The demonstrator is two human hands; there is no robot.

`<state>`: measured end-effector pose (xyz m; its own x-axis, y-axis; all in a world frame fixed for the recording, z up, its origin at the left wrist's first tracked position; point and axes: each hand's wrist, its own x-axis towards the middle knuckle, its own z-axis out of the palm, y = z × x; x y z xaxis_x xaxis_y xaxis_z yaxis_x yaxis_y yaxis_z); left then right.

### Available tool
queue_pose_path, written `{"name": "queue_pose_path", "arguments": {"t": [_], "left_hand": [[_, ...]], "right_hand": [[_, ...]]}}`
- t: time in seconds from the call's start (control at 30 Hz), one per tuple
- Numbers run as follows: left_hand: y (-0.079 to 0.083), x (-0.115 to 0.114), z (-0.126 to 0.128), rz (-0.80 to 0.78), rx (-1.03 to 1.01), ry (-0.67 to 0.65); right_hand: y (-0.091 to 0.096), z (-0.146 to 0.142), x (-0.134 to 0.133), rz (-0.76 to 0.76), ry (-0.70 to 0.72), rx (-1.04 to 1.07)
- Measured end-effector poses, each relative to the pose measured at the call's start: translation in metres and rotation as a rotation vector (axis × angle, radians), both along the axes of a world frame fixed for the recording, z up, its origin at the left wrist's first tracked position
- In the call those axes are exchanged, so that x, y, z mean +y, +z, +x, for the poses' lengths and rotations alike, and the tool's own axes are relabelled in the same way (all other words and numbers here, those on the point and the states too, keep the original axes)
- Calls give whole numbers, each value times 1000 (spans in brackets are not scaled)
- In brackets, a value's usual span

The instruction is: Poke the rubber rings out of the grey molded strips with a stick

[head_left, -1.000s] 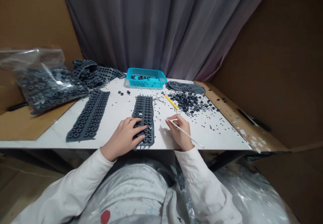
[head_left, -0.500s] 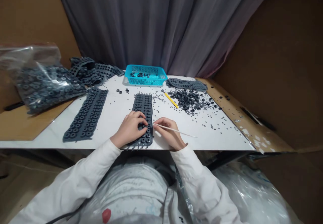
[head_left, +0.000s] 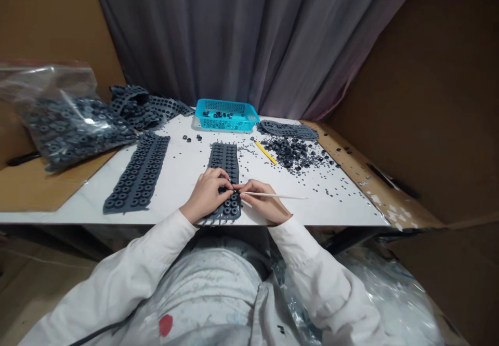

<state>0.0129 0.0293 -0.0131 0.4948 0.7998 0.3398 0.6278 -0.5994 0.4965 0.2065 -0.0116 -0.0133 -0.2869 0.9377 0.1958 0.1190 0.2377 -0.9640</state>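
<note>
A dark grey rubber sheet [head_left: 225, 154] with rows of ring-shaped parts lies in front of me. My left hand [head_left: 208, 194] rests on its left side, thumb and index finger pinched close together over the rings; what lies between them is too small to tell. My right hand [head_left: 267, 200] grips a thin white stick [head_left: 284, 197], its fingertips meeting the left ones over the right part of the sheet. The stick's free end points right. A second ringed sheet [head_left: 138, 172] lies to the left.
A blue basket [head_left: 227, 123] with small black pieces stands at the back. Right of centre are a yellow-handled tool [head_left: 265, 152], a pile of black bits [head_left: 291, 152] and a folded grey sheet [head_left: 288, 129]. A clear bag of rings [head_left: 78, 130] and crumpled sheets [head_left: 136, 108] sit at left.
My right hand has moved left onto the sheet, so its fingertips now meet the left hand's. The stick has swung closer to level. My left thumb and index finger have closed together.
</note>
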Motion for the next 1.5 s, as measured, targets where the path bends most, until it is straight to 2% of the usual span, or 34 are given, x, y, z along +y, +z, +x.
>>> {"name": "queue_pose_path", "arguments": {"t": [0.27,0.67,1.0,1.27,1.5], "left_hand": [[0,1,0,-20,0,17],[-2,2,1,-24,14,24],[1,1,1,-28,10,21],[0,1,1,-33,8,20],[-1,2,1,-28,6,18]], "right_hand": [[-2,-1,-1,10,-19,-6],[-9,0,0,126,-26,-93],[-4,0,-3,180,-61,-168],[-7,-1,-2,104,-54,-53],[-6,-2,-3,105,-36,-49]]}}
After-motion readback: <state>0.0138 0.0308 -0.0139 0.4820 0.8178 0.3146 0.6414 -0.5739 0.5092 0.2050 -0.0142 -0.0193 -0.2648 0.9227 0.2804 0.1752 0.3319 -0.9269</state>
